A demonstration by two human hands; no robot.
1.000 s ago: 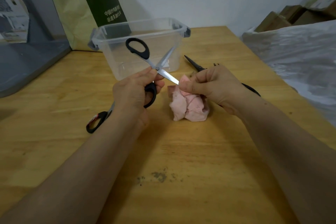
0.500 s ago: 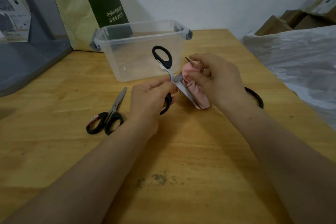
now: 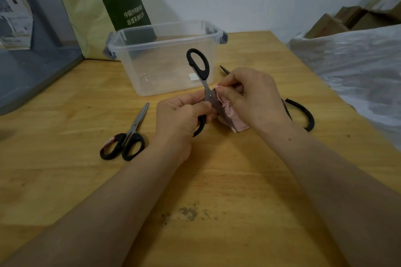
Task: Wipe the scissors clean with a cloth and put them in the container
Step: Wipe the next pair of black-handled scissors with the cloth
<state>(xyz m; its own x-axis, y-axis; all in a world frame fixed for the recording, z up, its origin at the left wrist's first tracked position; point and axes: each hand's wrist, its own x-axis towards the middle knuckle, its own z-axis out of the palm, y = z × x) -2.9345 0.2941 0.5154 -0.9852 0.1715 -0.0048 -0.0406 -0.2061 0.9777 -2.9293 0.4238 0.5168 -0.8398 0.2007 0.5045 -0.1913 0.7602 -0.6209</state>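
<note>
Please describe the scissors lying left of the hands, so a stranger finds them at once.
On the wooden table, look in front of the clear plastic container. Left of the left hand, a closed pair of scissors lies flat. It alone lies fully in view, untouched, with a red-and-white label on one black handle.

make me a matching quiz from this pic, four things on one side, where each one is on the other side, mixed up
Things
1 pink cloth
2 clear container
3 scissors with a raised handle
4 closed scissors

Places
a lying flat on the table
b pinched by the right hand
c gripped by the left hand
d standing behind both hands

Pairs: 1-b, 2-d, 3-c, 4-a
</note>
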